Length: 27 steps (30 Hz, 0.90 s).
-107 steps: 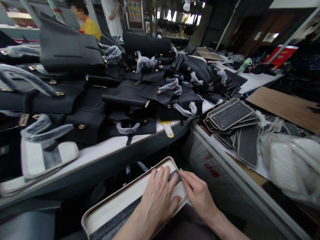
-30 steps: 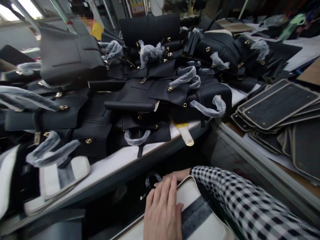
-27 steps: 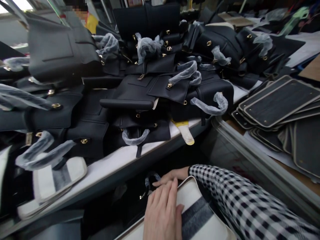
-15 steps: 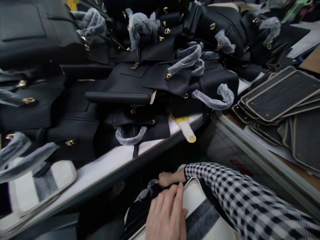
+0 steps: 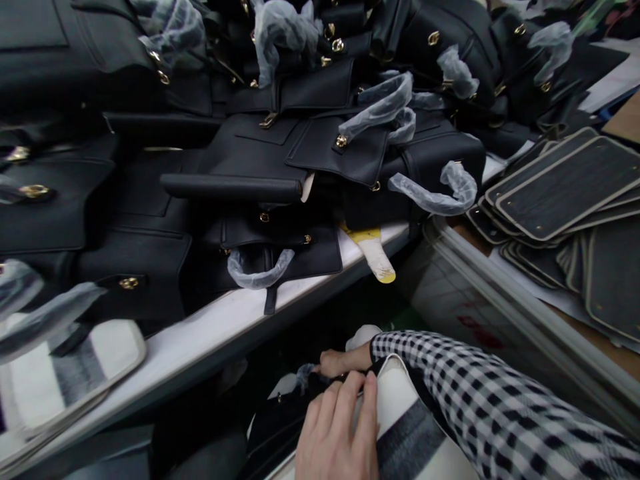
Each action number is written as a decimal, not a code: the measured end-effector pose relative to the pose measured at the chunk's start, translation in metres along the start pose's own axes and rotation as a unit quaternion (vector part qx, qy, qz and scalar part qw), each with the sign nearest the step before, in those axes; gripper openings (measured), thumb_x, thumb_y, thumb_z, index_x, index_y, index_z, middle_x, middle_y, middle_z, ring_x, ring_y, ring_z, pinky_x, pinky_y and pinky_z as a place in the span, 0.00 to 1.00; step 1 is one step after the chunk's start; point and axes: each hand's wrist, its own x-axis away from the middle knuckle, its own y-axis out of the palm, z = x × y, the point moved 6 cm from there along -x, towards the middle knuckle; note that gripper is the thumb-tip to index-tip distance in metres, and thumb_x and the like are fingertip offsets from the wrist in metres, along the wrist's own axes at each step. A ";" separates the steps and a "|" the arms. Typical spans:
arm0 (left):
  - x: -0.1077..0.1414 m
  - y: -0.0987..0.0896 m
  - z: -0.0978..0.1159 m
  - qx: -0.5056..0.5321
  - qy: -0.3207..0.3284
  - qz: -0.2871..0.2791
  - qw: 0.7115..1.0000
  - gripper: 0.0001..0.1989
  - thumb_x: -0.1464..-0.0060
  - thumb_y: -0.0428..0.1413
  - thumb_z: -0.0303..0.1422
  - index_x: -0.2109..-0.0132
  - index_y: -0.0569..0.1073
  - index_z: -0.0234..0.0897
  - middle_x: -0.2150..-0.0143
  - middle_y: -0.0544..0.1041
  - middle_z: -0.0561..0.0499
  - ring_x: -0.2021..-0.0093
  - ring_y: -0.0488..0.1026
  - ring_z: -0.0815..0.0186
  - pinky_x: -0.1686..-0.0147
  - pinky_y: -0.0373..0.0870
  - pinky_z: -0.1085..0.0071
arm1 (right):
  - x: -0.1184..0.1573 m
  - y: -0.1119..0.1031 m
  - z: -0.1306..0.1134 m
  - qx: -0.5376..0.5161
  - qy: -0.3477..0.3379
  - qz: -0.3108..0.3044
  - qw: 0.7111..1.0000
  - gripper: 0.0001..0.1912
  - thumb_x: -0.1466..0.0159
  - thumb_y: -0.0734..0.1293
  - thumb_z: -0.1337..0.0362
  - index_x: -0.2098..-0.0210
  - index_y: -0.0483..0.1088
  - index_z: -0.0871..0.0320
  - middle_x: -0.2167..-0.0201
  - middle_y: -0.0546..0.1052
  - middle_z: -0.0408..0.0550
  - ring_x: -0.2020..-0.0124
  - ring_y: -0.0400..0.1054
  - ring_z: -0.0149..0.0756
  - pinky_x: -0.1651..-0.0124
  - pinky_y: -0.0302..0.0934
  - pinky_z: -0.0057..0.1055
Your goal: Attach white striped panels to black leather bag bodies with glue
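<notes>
Table [image 5: 220, 317] above, striped bag [image 5: 413, 427] tilted below

The left hand [image 5: 337, 433], half-curled, lies over the bag's rim [image 5: 393, 358], probably steadying it; whether it pinches, I can't tell. The right hand [image 5: 339, 363] reaches across to a plastic-wrapped handle [image 5: 304, 377], its grip hidden from me.

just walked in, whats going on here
A person's left hand lies over the edge of an off-white panel with a dark stripe. The right hand, its arm in a checked sleeve, is beyond that edge at a plastic-wrapped handle; whether it grips is unclear. Black handbags are heaped on the table ahead, dark panels stacked at right.
</notes>
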 end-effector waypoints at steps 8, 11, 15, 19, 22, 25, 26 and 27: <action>-0.013 -0.009 -0.002 0.066 -0.056 -0.063 0.994 0.24 0.47 0.51 0.23 0.42 0.68 0.40 0.49 0.73 0.46 0.55 0.70 0.58 0.60 0.69 0.63 | -0.023 -0.027 -0.016 0.112 0.003 -0.055 0.992 0.17 0.32 0.63 0.53 0.55 0.71 0.62 0.58 0.75 0.49 0.59 0.72 0.37 0.55 0.69 0.40; -0.016 -0.012 -0.001 0.080 -0.058 -0.080 0.992 0.23 0.47 0.51 0.23 0.44 0.69 0.41 0.49 0.73 0.48 0.57 0.70 0.59 0.61 0.70 0.63 | -0.026 -0.046 -0.036 0.131 -0.018 -0.051 0.990 0.15 0.32 0.65 0.56 0.54 0.71 0.62 0.56 0.75 0.49 0.57 0.71 0.38 0.53 0.69 0.41; -0.016 -0.013 0.002 0.075 -0.052 -0.098 0.991 0.22 0.44 0.50 0.24 0.43 0.68 0.40 0.48 0.72 0.47 0.56 0.70 0.60 0.61 0.70 0.63 | -0.020 -0.064 -0.057 0.137 -0.047 -0.026 0.989 0.13 0.32 0.64 0.57 0.54 0.71 0.59 0.54 0.74 0.49 0.56 0.71 0.37 0.52 0.68 0.39; -0.011 -0.011 0.012 0.001 0.015 -0.089 0.996 0.22 0.43 0.48 0.25 0.41 0.67 0.34 0.45 0.70 0.42 0.51 0.68 0.55 0.57 0.69 0.61 | -0.009 -0.076 -0.068 0.143 -0.071 0.009 0.987 0.14 0.32 0.63 0.56 0.54 0.72 0.58 0.52 0.74 0.50 0.54 0.70 0.39 0.50 0.67 0.41; -0.007 -0.010 0.019 -0.048 0.045 -0.075 0.995 0.25 0.47 0.47 0.23 0.41 0.67 0.29 0.45 0.71 0.40 0.50 0.66 0.53 0.54 0.67 0.59 | 0.004 -0.085 -0.072 0.148 -0.079 0.036 0.985 0.17 0.32 0.63 0.54 0.52 0.71 0.59 0.49 0.73 0.52 0.50 0.69 0.41 0.46 0.64 0.45; -0.006 -0.010 0.023 -0.063 0.043 -0.082 0.994 0.29 0.50 0.48 0.23 0.40 0.66 0.28 0.43 0.69 0.39 0.48 0.65 0.52 0.52 0.66 0.58 | 0.029 -0.096 -0.075 0.149 -0.089 0.049 0.984 0.22 0.34 0.63 0.48 0.53 0.72 0.62 0.50 0.74 0.55 0.48 0.69 0.43 0.44 0.62 0.49; -0.006 -0.010 0.024 -0.064 0.038 -0.089 0.993 0.29 0.51 0.48 0.23 0.40 0.65 0.29 0.43 0.69 0.39 0.48 0.65 0.52 0.51 0.66 0.58 | 0.040 -0.101 -0.077 0.147 -0.096 0.051 0.983 0.24 0.34 0.63 0.46 0.55 0.73 0.62 0.51 0.75 0.56 0.48 0.69 0.45 0.44 0.61 0.49; -0.006 -0.010 0.024 -0.061 0.031 -0.098 0.993 0.29 0.51 0.48 0.23 0.40 0.65 0.29 0.42 0.68 0.39 0.48 0.65 0.52 0.51 0.66 0.58 | 0.052 -0.105 -0.080 0.142 -0.105 0.053 0.983 0.26 0.35 0.62 0.45 0.57 0.74 0.63 0.52 0.76 0.56 0.48 0.69 0.46 0.44 0.61 0.48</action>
